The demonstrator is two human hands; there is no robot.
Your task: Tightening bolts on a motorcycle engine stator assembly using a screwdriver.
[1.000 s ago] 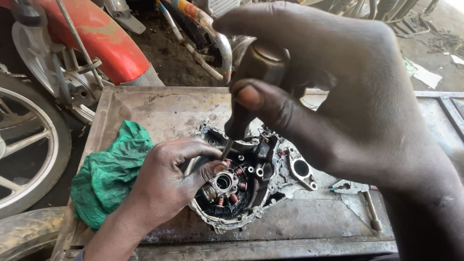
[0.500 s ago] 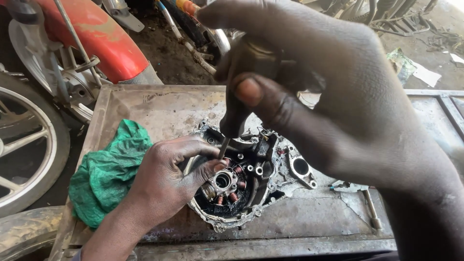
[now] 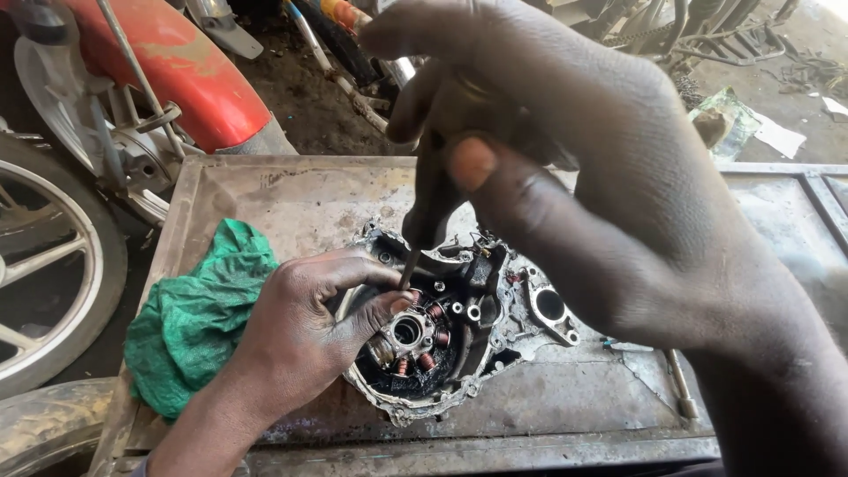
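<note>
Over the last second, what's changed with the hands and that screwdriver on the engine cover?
The right hand has turned slightly around the screwdriver, its thumb sliding lower on the handle. The tip stays on the engine cover, the left hand still steadies it, and the green rag and metal tray have not moved.

Right hand (image 3: 583,177) shifted toward 11 o'clock and nearer the camera, now covering more of the top centre; screwdriver (image 3: 422,221) handle, plainly seen a second ago, now mostly buried under the fingers, thumb tip slid lower on the shaft. Tip drawn slightly toward 9 o'clock, now just above the left hand (image 3: 309,318) thumb at the engine cover (image 3: 442,344) coils. Left thumb pressed closer in against the centre hub. Whole view nudged a little toward 6 o'clock
</note>
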